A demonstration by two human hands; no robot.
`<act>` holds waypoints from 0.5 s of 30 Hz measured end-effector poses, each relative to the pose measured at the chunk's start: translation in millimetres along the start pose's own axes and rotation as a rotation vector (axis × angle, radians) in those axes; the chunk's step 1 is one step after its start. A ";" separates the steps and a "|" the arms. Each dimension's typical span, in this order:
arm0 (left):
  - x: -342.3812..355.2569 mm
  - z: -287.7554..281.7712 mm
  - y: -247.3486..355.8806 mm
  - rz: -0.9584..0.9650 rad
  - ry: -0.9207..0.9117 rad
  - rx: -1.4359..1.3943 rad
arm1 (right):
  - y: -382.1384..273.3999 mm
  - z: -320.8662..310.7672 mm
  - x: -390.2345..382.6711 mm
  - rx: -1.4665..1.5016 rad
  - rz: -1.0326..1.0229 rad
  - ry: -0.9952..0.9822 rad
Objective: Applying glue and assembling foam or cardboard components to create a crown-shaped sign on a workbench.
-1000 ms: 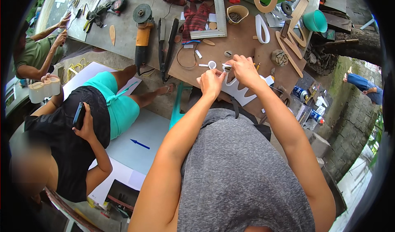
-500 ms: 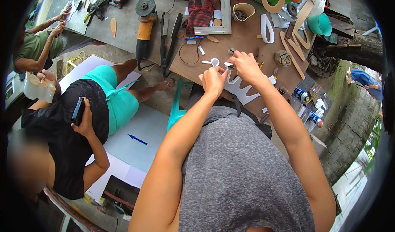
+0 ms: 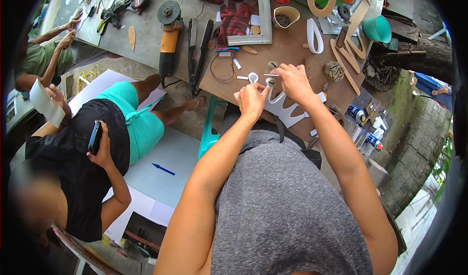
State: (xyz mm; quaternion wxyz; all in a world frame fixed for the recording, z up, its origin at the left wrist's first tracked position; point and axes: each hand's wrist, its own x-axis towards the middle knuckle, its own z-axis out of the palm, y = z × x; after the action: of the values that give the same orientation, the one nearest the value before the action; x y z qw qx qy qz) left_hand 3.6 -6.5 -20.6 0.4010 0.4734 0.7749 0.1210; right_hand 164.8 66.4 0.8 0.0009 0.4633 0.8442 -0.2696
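My left hand is closed, its fingertips pinching the edge of a white crown-shaped cutout with pointed and looped parts. Near those fingertips one round loop of the cutout shows a dark disc inside it. My right hand is bent over the cutout, thumb and finger together on a thin white strip. A small white ring with a short white piece beside it lies just beyond my left hand. Past my right fingertips a round greyish disc rests on the brown board.
An orange angle grinder, a black hinged tool, red plaid gloves and a tub lie across the table. Wooden cutouts and a green cup stand at right. A person holding a phone is close on my left.
The white strip in my right fingers has turned to lie nearly level. My left fingertips have drawn slightly back, so the loop with the disc shows more.
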 end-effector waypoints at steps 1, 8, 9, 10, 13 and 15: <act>-0.4 -0.5 0.7 0.002 0.002 0.002 | 0.7 -0.2 -3.3 0.007 0.038 0.045; -1.7 -3.5 0.3 0.017 -0.001 -0.016 | -3.2 11.8 -16.8 0.006 0.120 0.060; -2.0 -4.3 -0.3 0.000 -0.010 -0.022 | -5.6 11.8 -16.2 0.027 0.119 0.048; -2.1 -4.6 -0.1 -0.009 -0.009 -0.011 | -6.4 10.4 -15.7 0.042 0.109 0.047; -1.2 -5.8 0.4 -0.011 -0.011 -0.005 | -6.4 4.0 -13.2 0.019 0.093 -0.002; -0.9 -6.5 2.6 -0.010 -0.021 -0.005 | -6.8 -1.2 -11.8 0.015 0.093 -0.017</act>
State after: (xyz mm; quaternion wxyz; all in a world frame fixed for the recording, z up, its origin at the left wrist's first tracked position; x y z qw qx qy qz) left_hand 0.6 -4.7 -14.4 0.4108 0.4700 0.7726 0.1160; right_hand 166.5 54.8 7.9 0.0173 0.4995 0.8198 -0.2795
